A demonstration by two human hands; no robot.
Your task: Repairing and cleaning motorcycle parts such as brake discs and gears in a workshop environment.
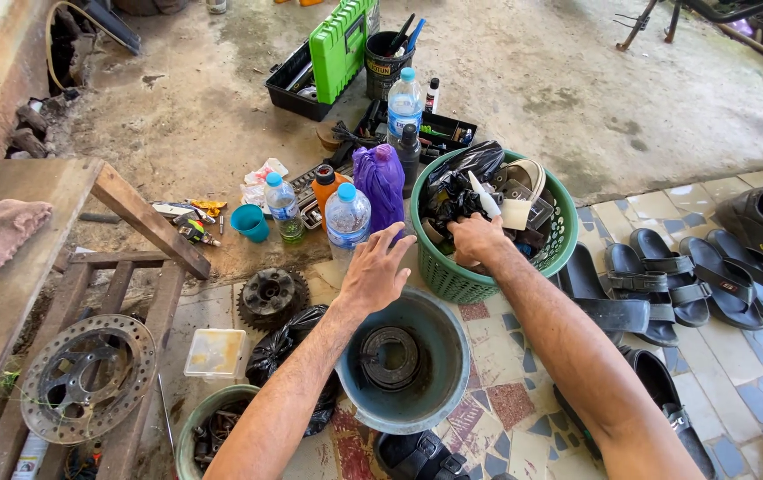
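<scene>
The left hand [374,274] hovers flat with its grip spread apart, fingers fanned and holding nothing. Its fingertips lie just short of a clear plastic water bottle with a blue cap [347,216]; behind that bottle stands a purple plastic jug [381,182]. Directly under the palm sits a round grey-blue plastic basin [439,351] holding a dark metal ring part [389,357].

The right hand [477,240] reaches into a green woven plastic basket [453,277], its grip curled down among the contents; whether it is clamped on anything cannot be told, since the fingertips are hidden. Just beyond that grip lie black plastic bags [457,182] and a white plastic container [516,213] inside the basket.

To the left of the left forearm, a toothed metal sprocket [271,295] rests on the floor, near a black bag [285,347]. Right of the right forearm, black sandals [666,280] line the tiled floor.
</scene>
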